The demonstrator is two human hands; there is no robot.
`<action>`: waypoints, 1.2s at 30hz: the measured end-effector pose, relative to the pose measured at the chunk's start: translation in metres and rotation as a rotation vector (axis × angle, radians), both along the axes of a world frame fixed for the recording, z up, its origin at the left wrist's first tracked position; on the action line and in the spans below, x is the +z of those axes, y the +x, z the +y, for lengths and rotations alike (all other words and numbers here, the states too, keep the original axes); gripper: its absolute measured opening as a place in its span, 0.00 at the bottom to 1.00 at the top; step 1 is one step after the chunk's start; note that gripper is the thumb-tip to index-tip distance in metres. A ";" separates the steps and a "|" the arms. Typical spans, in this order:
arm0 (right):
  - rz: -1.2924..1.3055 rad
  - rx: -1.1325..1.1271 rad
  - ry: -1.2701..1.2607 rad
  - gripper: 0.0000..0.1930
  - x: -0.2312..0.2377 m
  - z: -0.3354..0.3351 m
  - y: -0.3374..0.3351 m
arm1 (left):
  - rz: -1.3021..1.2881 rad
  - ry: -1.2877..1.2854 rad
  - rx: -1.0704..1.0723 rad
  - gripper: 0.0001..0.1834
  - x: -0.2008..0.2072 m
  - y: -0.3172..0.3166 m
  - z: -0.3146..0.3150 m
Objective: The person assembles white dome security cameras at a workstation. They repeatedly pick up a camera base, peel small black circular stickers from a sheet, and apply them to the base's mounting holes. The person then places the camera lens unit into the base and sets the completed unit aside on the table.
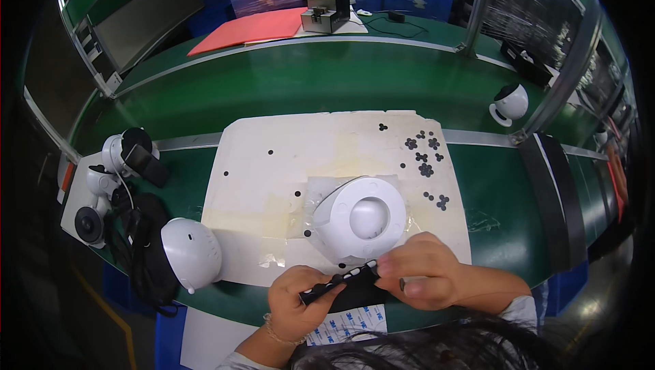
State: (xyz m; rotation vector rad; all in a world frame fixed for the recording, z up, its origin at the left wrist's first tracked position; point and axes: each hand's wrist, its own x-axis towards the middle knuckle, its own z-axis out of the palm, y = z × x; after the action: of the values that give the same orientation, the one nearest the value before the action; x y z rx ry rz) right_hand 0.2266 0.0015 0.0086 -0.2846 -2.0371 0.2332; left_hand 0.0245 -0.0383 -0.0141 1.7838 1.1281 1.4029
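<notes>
My left hand (293,302) is closed on the left end of a narrow black strip with white spots (351,274), held aslant over the board's near edge. At the strip's upper right end, the fingertips of my right hand (430,271) pinch together. A small dark piece (402,285) shows by the fingers of that hand; I cannot make out what it is. Just beyond the strip lies a white rounded housing (329,216) with a round recess facing up. Small black round pads (426,169) are scattered over the cream board (266,196), several clustered at its right.
White camera units (102,182) and black cables (140,233) crowd the left side, beside a white domed shell (191,254). A printed backing sheet (348,323) lies near me. Another white camera (510,102) and a long black piece (554,199) stand right. Metal posts (477,8) rise behind.
</notes>
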 end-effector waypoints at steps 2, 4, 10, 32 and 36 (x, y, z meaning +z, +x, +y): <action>-0.079 0.103 -0.253 0.17 0.002 -0.002 0.001 | 0.005 0.022 -0.003 0.12 -0.002 0.000 0.000; -0.166 0.174 -0.311 0.17 0.008 -0.005 0.001 | 0.001 0.031 0.004 0.12 -0.002 0.001 0.001; -0.062 0.065 -0.226 0.24 0.004 -0.007 0.005 | 0.049 0.039 -0.021 0.11 0.001 0.002 0.003; -0.077 0.055 -0.453 0.31 0.017 0.011 0.010 | 0.061 0.094 -0.068 0.10 -0.012 0.004 0.010; 0.186 -0.025 -0.581 0.34 0.025 0.043 0.006 | 0.240 0.224 -0.048 0.11 -0.019 0.006 0.009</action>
State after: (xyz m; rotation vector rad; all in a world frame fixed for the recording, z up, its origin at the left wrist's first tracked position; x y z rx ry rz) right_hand 0.2322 0.0447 0.0334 -0.6208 -1.7441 0.8081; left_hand 0.0309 -0.0296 -0.0335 2.1715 1.0713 1.3575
